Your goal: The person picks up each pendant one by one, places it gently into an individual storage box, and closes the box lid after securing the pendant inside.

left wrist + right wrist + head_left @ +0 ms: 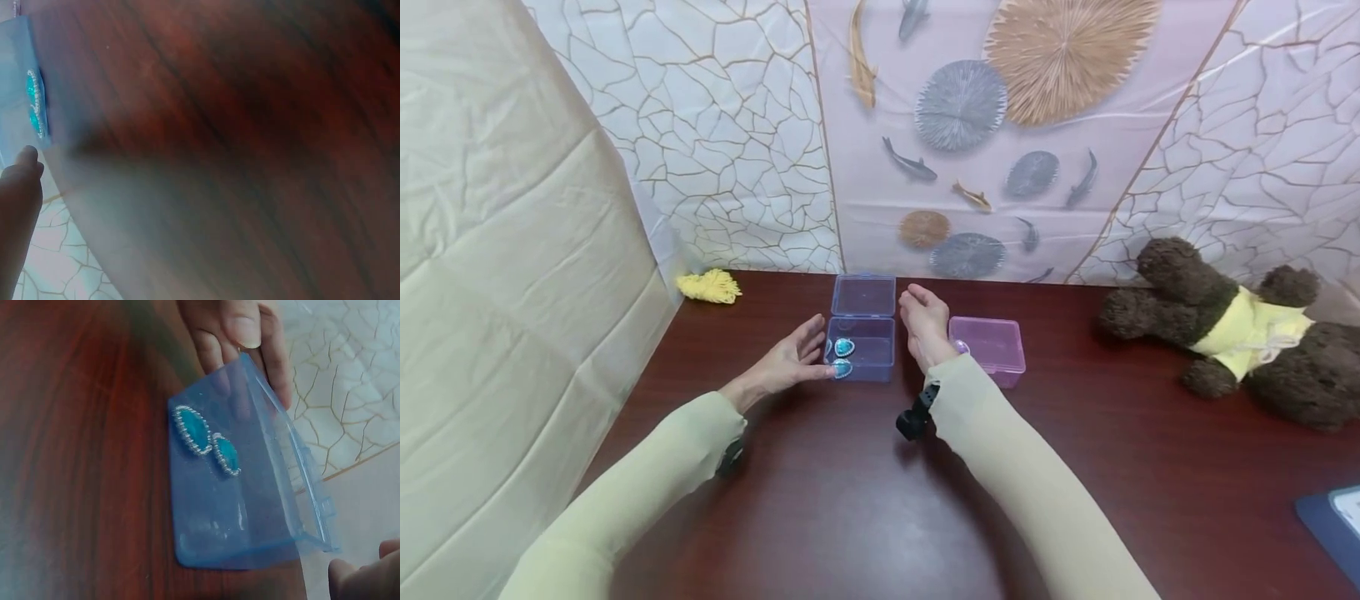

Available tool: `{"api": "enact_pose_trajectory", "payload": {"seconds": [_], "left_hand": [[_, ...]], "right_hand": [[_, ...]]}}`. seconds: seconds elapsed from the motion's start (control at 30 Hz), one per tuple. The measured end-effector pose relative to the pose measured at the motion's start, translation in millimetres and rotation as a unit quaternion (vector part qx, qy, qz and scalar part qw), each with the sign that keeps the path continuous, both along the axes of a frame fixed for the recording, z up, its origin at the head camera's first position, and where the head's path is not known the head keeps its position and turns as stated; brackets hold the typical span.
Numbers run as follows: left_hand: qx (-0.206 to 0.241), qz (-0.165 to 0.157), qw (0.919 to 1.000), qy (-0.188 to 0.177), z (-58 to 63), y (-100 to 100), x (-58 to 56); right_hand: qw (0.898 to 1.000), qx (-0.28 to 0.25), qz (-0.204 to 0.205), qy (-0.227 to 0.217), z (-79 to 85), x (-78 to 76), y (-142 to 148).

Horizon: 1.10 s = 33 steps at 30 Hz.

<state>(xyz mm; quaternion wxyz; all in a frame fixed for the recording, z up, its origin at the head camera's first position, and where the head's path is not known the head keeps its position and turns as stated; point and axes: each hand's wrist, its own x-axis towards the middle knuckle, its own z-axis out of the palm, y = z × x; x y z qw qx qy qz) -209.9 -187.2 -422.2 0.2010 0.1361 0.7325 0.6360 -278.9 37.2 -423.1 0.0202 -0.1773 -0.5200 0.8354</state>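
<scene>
A clear blue plastic box (874, 352) stands on the table with its hinged lid (864, 296) raised at the back. Oval turquoise gems with beaded silvery rims (194, 430) lie inside, toward its left. My left hand (790, 357) is at the box's left side, its thumb at the front left corner and its fingers stretched along the left wall. To the right of the raised lid is my right hand (925, 321), fingers together and slightly bent, holding nothing. In the right wrist view its fingertips (362, 575) appear close to the lid's corner, and contact cannot be told.
A closed pink plastic box (988, 342) stands just right of my right hand, a purplish piece (961, 347) showing at its left. Yellow yarn (709, 287) lies at the back left. A brown plush toy (1240, 333) lies at right, and a dark blue flat object (1330, 529) at the right edge.
</scene>
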Motion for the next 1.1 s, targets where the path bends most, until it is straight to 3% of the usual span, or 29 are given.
{"api": "enact_pose_trajectory", "payload": {"seconds": [0.1,0.13,0.17,0.2,0.23,0.3,0.33,0.4,0.43,0.63,0.7,0.73,0.8,0.87,0.93,0.97,1.03,1.1], "left_hand": [[0.009,-0.002,1.0000,-0.003,-3.3,0,-2.4],[0.011,-0.003,0.9999,-0.005,-3.7,1,-2.9],[0.013,-0.003,0.9999,-0.005,-3.9,2,-3.2],[0.015,-0.004,0.9999,-0.006,-4.3,3,-3.6],[0.017,-0.003,0.9998,-0.007,-4.6,4,-3.9],[0.019,-0.001,0.9998,-0.010,-4.7,6,-4.1],[0.019,0.001,0.9997,-0.012,-4.8,6,-4.4],[0.017,0.005,0.9998,-0.012,-4.7,7,-4.7],[0.015,0.007,0.9998,-0.012,-4.4,8,-4.7],[0.013,0.012,0.9998,-0.003,-5.3,9,-5.4],[0.016,0.011,0.9998,0.003,-5.3,10,-5.2],[0.018,0.011,0.9998,0.007,-5.7,10,-5.4],[0.021,0.012,0.9996,0.013,-5.5,11,-4.9],[0.024,0.014,0.9995,0.016,-6.0,12,-4.9],[0.026,0.014,0.9994,0.017,-7.0,12,-5.1],[0.027,0.014,0.9994,0.017,-7.2,13,-5.1],[0.028,0.013,0.9994,0.018,-7.6,13,-5.2],[0.028,0.014,0.9994,0.018,-7.4,13,-5.1]], "right_hand": [[1.000,0.002,0.005,-0.004,-63.7,-58.9,4],[1.000,0.003,0.008,-0.003,-95.3,-86.4,8],[1.000,0.007,0.008,-0.010,-110.5,-101.5,10],[1.000,0.008,0.015,-0.016,-135.8,-124.2,14],[1.000,0.012,0.017,-0.011,-172.1,-153.1,18],[0.999,0.015,0.025,-0.014,-196.2,-172.0,20],[0.999,0.016,0.028,-0.015,-199.0,-173.4,20],[0.999,0.010,0.029,-0.027,-181.1,-159.2,16],[0.999,0.011,0.028,-0.033,-163.4,-145.4,13],[0.996,0.036,0.027,-0.077,-16.7,-36.7,-9],[0.994,0.045,0.032,-0.093,16.7,-13.5,-13],[0.994,0.047,0.033,-0.089,20.7,-10.7,-13],[0.996,0.028,0.035,-0.071,6.7,-21.1,-10],[0.999,0.005,0.036,-0.035,-25.8,-45.3,-5],[0.999,-0.006,0.034,-0.006,-47.5,-61.5,-1],[0.999,-0.006,0.031,-0.005,-48.8,-63.3,-2],[1.000,0.010,0.028,-0.009,-33.4,-53.4,-4],[0.998,0.038,0.029,-0.027,-1.9,-30.7,-8]]}}
